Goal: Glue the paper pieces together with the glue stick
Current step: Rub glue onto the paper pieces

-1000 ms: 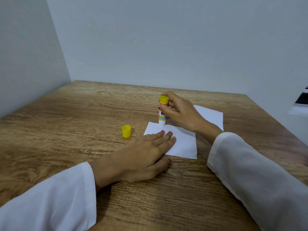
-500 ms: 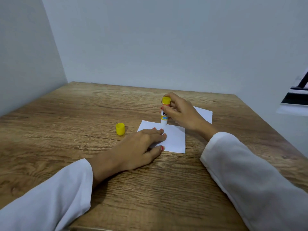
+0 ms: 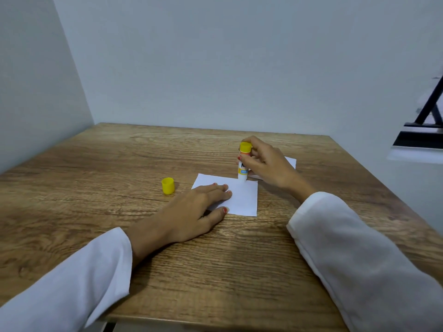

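Left hand (image 3: 191,209) spread flat, pinning near paper piece (image 3: 242,200) on tabletop (image 3: 119,168). Right hand (image 3: 268,164) pinches upright glue stick (image 3: 244,164), tip on the sheet's far edge. Paper likely light, limp, prone to sliding: hold by flat pressure. Second paper piece (image 3: 291,161) just behind.

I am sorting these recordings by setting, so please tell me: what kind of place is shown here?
Probably a plain indoor craft or recording corner, not a furnished room: a wooden table set against bare grey walls, holding only white paper, a glue stick and its yellow cap.
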